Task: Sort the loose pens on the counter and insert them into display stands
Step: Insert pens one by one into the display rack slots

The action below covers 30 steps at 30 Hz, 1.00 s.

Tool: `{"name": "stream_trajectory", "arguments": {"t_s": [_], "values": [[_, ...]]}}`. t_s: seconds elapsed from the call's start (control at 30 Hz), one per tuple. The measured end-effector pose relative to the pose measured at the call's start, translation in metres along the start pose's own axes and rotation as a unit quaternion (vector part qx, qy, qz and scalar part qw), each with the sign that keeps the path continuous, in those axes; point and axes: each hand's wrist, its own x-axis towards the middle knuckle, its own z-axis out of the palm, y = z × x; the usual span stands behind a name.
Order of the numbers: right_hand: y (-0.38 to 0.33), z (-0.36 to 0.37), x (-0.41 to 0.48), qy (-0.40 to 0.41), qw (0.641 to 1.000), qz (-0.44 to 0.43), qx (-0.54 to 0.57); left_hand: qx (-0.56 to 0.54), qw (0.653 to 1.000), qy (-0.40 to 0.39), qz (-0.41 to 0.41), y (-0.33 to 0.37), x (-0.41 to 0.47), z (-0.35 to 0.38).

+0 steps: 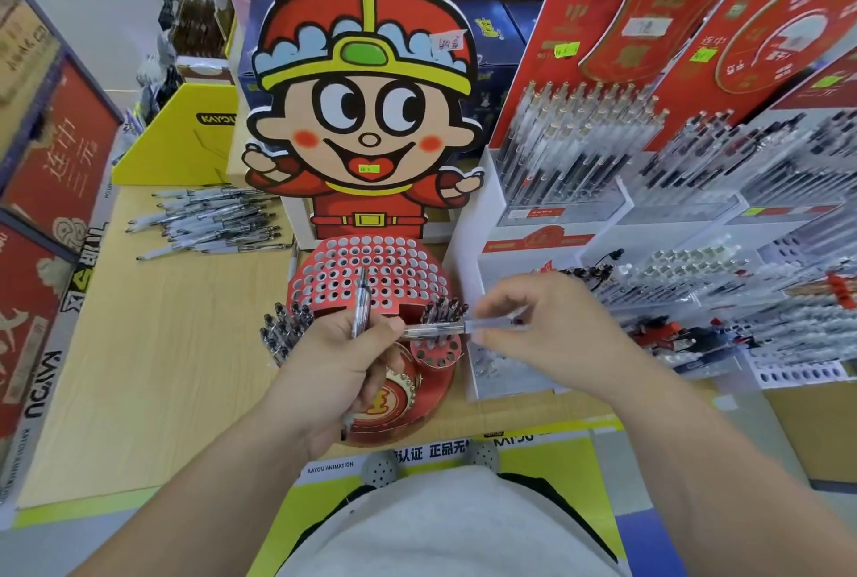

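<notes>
- The clear plastic pen with a dark tip (445, 329) lies level in the air over the front of the stand. The right hand (538, 326) pinches it near its right end between thumb and fingertips, and its left end reaches the left hand (338, 372).
- The left hand's fingers are curled round a second clear pen (361, 303), which stands nearly upright out of the fist.
- Below both hands sits the red round cardboard display stand pierced with rows of holes (371, 266). 2 clusters of dark-capped pens stand in it, 1 at its left edge (285, 328) and 1 at its right (445, 310).
- A tall cartoon cardboard figure in a red hat (366, 113) rises just behind the stand.
- The heap of loose clear pens (208, 219) lies on the pale wooden counter (162, 368), well to the left of the stand and further back.
- White and red tiered pen racks (579, 150), packed with pens, stand just beside the stand on the right.
- A yellow cardboard box (185, 145) at the back left reads "KAYOU".
- The counter's front strip (330, 467) reads "KAYOU ANIMATION".
- A red carton (65, 159) at the far left shows "连中三元".
- The green price stickers are too blurred to read.
</notes>
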Motion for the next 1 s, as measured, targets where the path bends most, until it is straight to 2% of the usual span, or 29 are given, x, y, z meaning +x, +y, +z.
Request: {"name": "stream_trajectory", "arguments": {"t_s": [0.1, 0.23, 0.4, 0.57, 0.7, 0.8, 0.9, 1.0], "values": [[-0.015, 0.013, 0.001, -0.034, 0.996, -0.070, -0.037, 0.051, 0.998, -0.006, 0.019, 0.006, -0.005, 0.009], [-0.021, 0.033, 0.005, -0.033, 0.982, -0.154, -0.103, 0.065, 0.997, -0.025, 0.030, 0.006, -0.010, 0.019], [-0.012, 0.027, 0.003, -0.021, 0.987, -0.152, -0.041, 0.051, 0.998, -0.030, 0.029, 0.002, -0.008, 0.019], [-0.010, 0.026, -0.001, -0.028, 0.983, -0.163, -0.084, 0.052, 0.998, -0.022, 0.032, -0.004, -0.005, 0.027], [-0.007, 0.027, -0.001, 0.002, 0.986, -0.146, -0.077, 0.042, 0.998, -0.022, 0.029, -0.004, 0.000, 0.030], [0.000, 0.023, -0.002, 0.009, 0.993, -0.105, -0.045, 0.022, 0.999, -0.030, -0.014, -0.002, 0.004, 0.030], [0.012, 0.016, -0.005, 0.060, 0.997, -0.040, 0.026, -0.045, 0.997, -0.025, -0.060, -0.005, 0.008, 0.025], [0.022, 0.017, -0.006, 0.116, 0.991, 0.003, 0.060, -0.099, 0.993, -0.004, -0.070, -0.013, 0.010, 0.015]]}}
